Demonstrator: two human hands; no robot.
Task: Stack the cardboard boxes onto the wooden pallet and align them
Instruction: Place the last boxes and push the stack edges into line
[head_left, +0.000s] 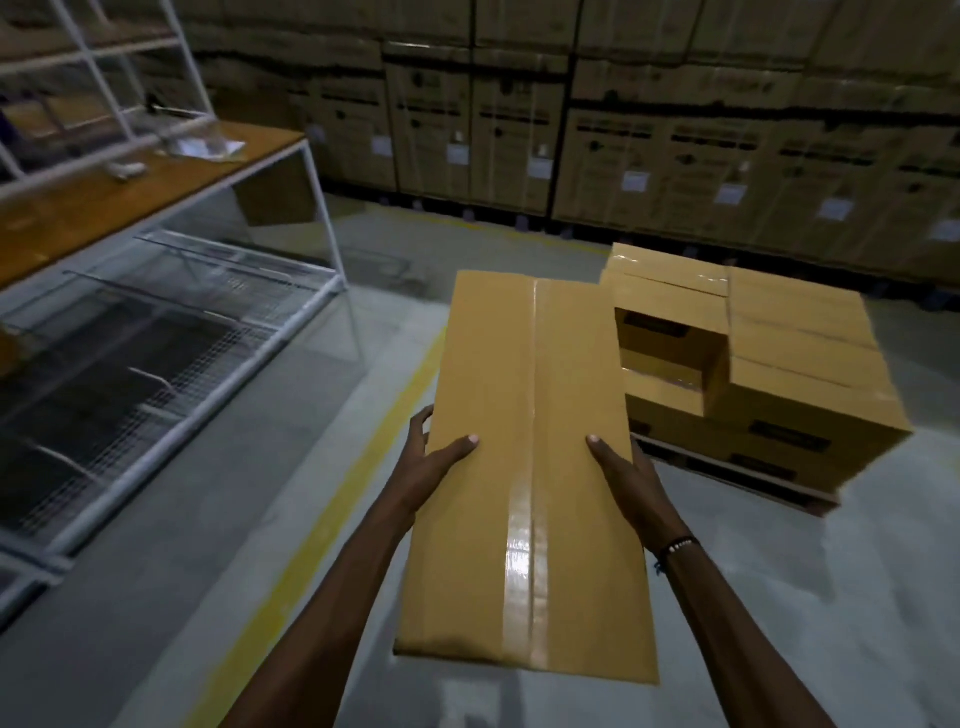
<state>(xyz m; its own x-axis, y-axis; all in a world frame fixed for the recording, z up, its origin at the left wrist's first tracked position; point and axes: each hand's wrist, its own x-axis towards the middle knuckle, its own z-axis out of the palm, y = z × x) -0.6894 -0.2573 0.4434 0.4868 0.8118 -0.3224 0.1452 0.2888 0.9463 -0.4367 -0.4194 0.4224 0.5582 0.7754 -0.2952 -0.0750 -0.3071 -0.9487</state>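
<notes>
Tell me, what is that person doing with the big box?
A person is carrying a long taped cardboard box, with the left hand on one side and the right hand on the other, thumbs on top. Just ahead stands a wooden pallet with a stack of cardboard boxes on it. The stack has a gap in its top layer. The carried box is not on the stack yet.

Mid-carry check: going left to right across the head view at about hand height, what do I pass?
Wire rack → yellow floor line → left hand → carried box → right hand → stacked boxes on the wooden pallet.
</notes>
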